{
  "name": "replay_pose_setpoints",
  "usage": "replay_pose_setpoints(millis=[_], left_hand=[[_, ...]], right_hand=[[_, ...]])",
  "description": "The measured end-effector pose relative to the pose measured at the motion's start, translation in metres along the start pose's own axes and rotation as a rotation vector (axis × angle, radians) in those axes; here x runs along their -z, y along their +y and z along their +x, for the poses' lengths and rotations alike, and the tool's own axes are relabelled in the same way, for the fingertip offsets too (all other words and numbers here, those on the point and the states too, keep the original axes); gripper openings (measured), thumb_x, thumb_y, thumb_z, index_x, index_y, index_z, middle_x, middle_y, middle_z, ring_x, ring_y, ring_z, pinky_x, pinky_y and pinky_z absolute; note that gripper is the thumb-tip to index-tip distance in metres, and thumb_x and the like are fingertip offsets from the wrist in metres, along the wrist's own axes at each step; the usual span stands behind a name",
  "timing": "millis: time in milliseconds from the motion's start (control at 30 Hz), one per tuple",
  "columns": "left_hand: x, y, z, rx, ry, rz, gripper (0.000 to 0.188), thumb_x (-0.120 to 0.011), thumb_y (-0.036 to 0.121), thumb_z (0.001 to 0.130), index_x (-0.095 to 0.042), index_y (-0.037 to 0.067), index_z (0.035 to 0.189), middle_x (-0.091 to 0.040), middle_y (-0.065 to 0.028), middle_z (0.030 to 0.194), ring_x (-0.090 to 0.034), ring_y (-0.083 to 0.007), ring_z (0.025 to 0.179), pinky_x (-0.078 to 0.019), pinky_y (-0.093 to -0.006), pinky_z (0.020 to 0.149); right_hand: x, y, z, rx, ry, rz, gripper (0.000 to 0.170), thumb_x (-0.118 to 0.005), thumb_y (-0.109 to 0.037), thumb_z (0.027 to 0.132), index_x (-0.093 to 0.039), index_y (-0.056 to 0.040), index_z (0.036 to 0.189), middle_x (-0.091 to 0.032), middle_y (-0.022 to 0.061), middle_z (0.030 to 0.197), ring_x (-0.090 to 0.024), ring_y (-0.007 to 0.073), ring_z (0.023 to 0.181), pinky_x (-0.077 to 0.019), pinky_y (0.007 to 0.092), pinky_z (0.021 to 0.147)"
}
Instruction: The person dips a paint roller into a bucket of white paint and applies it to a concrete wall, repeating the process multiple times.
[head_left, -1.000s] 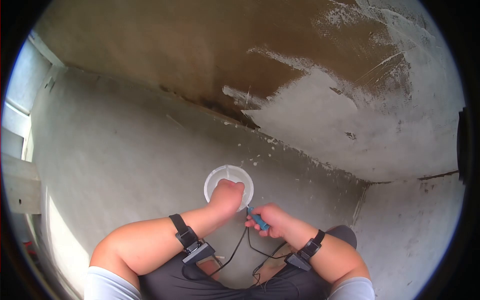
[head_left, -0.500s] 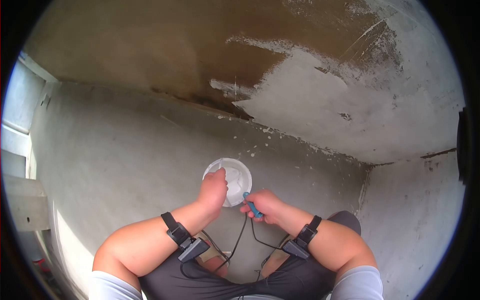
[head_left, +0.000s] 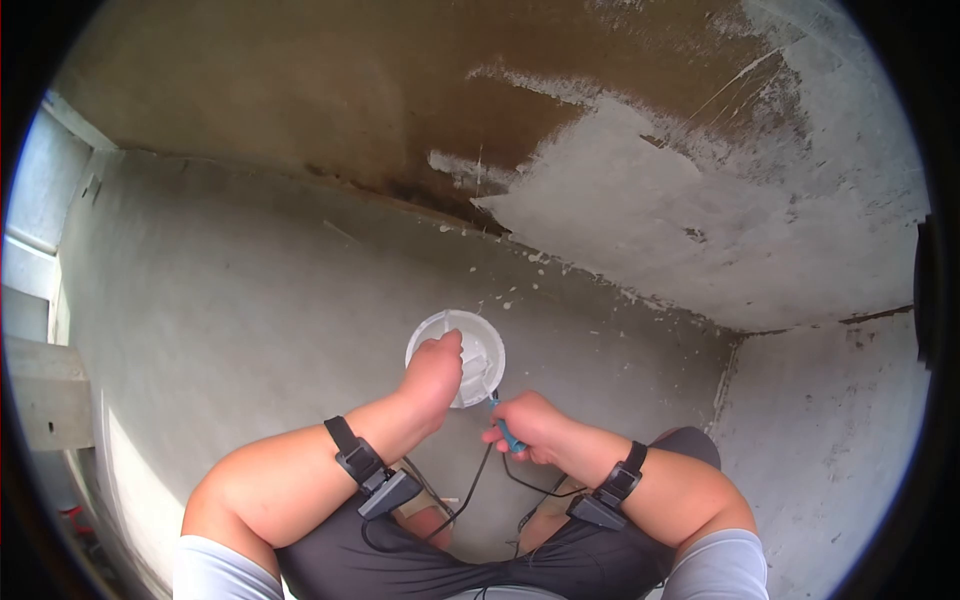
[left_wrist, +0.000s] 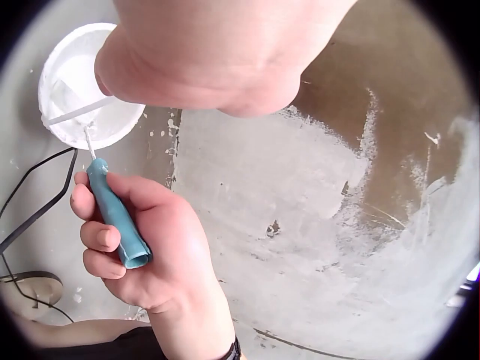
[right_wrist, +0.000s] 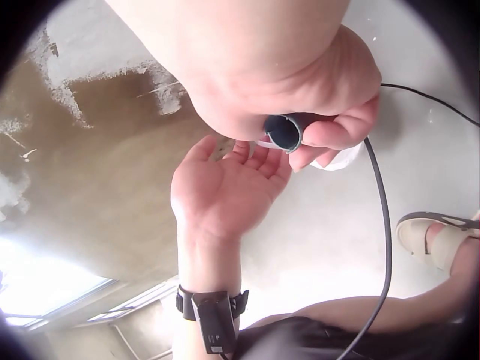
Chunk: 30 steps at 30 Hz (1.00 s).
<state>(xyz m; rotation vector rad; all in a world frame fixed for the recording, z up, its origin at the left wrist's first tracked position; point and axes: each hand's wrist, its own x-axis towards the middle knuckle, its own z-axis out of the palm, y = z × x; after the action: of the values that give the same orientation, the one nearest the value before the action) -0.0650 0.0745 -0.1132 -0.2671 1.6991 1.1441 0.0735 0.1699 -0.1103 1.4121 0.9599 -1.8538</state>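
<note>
A round white bucket point(head_left: 495, 345) with white paint inside is in front of the person in the head view. The left hand point(head_left: 435, 375) is over its left side, fingers curled round the bucket's pale handle strip point(left_wrist: 79, 112), which runs across the opening. Lower right, the right hand point(head_left: 530, 425) grips the blue handle of a paint roller point(left_wrist: 120, 217). Its thin, paint-coated rod point(left_wrist: 91, 144) reaches over the near rim into the bucket. The roller's far end is partly hidden in there. In the right wrist view the handle's hollow butt point(right_wrist: 285, 133) shows.
Grey floor point(head_left: 250, 300) with white splashes surrounds the bucket. Beyond it stands a brown wall point(head_left: 330, 90), partly coated white point(head_left: 620, 190). Black cables point(head_left: 470, 490) hang between the arms, near the person's sandalled feet point(right_wrist: 431, 236). A pale block point(head_left: 50, 400) is at far left.
The left hand has shifted from over the bucket's middle to its left side, uncovering the inside. The right hand moved the roller handle toward the bucket, then drew it back a little.
</note>
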Motion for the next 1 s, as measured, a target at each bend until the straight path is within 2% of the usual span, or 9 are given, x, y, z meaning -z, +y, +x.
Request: replay_pose_setpoints(millis=[133,300,733,833,1000], left_hand=[[-0.002,-0.002,-0.002,0.007,0.023,-0.014,0.035,-0.048,0.041,0.097,-0.058,0.008,0.105,-0.058,-0.0036,0.099,-0.055,-0.0173,0.092,-0.0411,-0.0358,0.082],[0.001,-0.004,0.002,-0.018,0.023,0.005,0.036,-0.047,0.042,0.098,-0.058,0.008,0.106,-0.059,-0.0040,0.100,-0.055,-0.0178,0.093,-0.0411,-0.0366,0.083],[0.003,-0.003,0.000,-0.027,0.031,0.013,0.038,-0.048,0.042,0.097,-0.059,0.007,0.108,-0.059,-0.0045,0.100,-0.055,-0.0179,0.091,-0.0418,-0.0359,0.082],[0.000,0.003,-0.006,-0.014,-0.006,-0.018,0.042,-0.048,0.043,0.097,-0.056,0.006,0.115,-0.059,-0.0060,0.101,-0.055,-0.0177,0.090,-0.0418,-0.0355,0.081],[-0.013,0.003,-0.002,-0.050,0.030,-0.015,0.050,-0.047,0.043,0.098,-0.051,0.002,0.125,-0.058,-0.0093,0.104,-0.054,-0.0184,0.090,-0.0418,-0.0351,0.079]], right_hand=[[0.000,0.003,0.010,-0.004,-0.008,0.075,0.021,-0.053,-0.011,0.091,-0.057,0.0051,0.105,-0.069,0.0181,0.092,-0.058,0.0148,0.054,-0.0406,0.0278,0.039],[0.003,0.000,0.022,0.044,-0.015,0.034,0.022,-0.054,-0.013,0.091,-0.058,0.0041,0.105,-0.069,0.0159,0.093,-0.057,0.0142,0.057,-0.0400,0.0277,0.040],[-0.004,-0.003,0.013,0.121,-0.003,0.072,0.025,-0.055,-0.014,0.092,-0.059,0.0056,0.107,-0.069,0.0169,0.092,-0.058,0.0168,0.057,-0.0413,0.0293,0.041],[-0.008,0.000,0.003,0.163,0.010,0.000,0.026,-0.054,-0.014,0.092,-0.059,0.0062,0.107,-0.069,0.0159,0.090,-0.061,0.0170,0.057,-0.0439,0.0304,0.043],[-0.010,0.009,-0.013,0.265,0.027,-0.306,0.025,-0.050,-0.015,0.092,-0.058,0.0068,0.103,-0.069,0.0123,0.087,-0.063,0.0175,0.058,-0.0496,0.0318,0.052]])
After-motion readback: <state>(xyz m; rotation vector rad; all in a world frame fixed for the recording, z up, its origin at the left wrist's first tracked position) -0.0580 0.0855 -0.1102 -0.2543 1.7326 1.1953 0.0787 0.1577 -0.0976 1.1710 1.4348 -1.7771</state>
